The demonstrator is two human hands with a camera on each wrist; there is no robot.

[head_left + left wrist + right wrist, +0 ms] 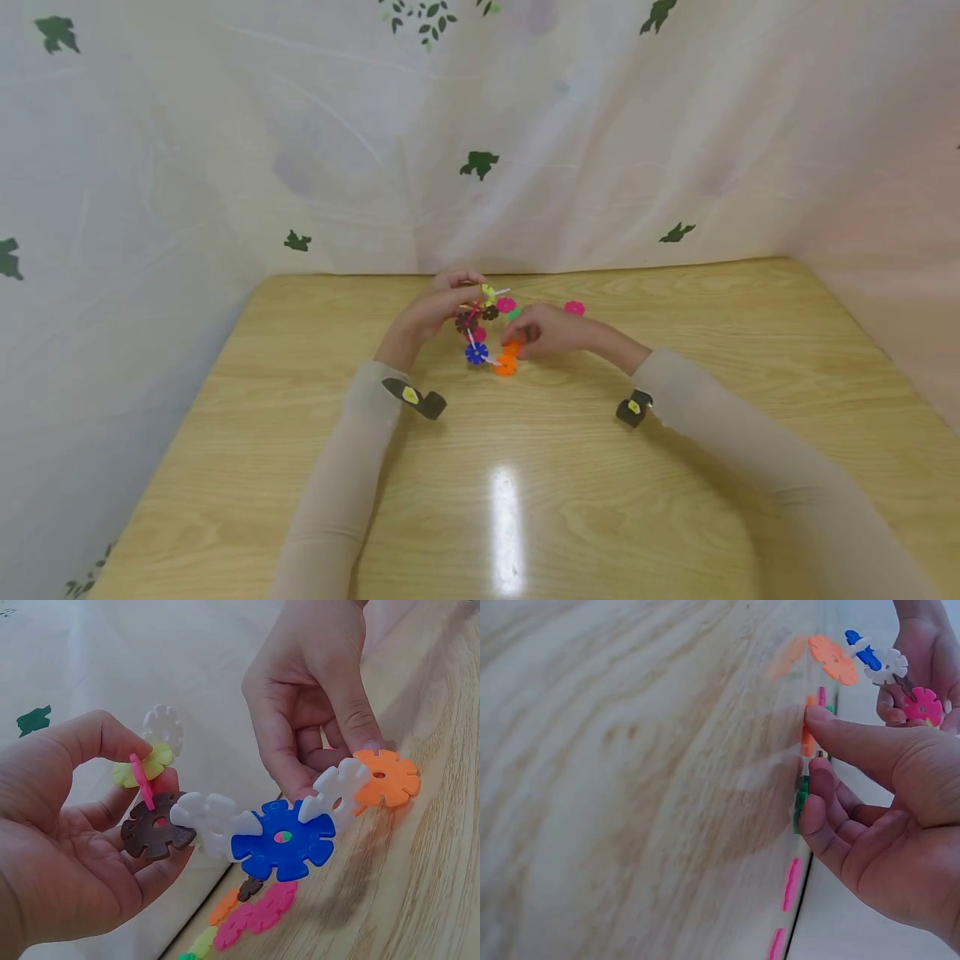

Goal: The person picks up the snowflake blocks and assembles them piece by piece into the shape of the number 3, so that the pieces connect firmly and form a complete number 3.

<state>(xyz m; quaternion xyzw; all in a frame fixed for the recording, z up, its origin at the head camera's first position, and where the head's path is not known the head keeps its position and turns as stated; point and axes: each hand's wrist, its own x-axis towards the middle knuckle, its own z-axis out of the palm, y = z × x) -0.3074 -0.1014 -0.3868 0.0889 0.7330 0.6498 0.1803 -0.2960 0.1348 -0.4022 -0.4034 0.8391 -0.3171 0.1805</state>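
My left hand (82,847) pinches a chain of slotted flower-shaped discs by its yellow disc (154,761). A white disc (163,727) joins the yellow one, and a pink disc (142,781) links it to a brown disc (157,826) against the fingers. Onward run a white piece, a blue disc (283,844), another white piece and an orange disc (388,778) at the chain's end. My right hand (553,330) is beside that end, thumb and fingers pinching a second orange disc (513,346), partly hidden by the fingers.
Several loose discs lie on the wooden table (555,467) beyond the hands, among them a pink disc (575,308), a green disc (514,314) and a small brown disc (250,889). A leaf-patterned cloth (525,208) hangs at the table's back edge.
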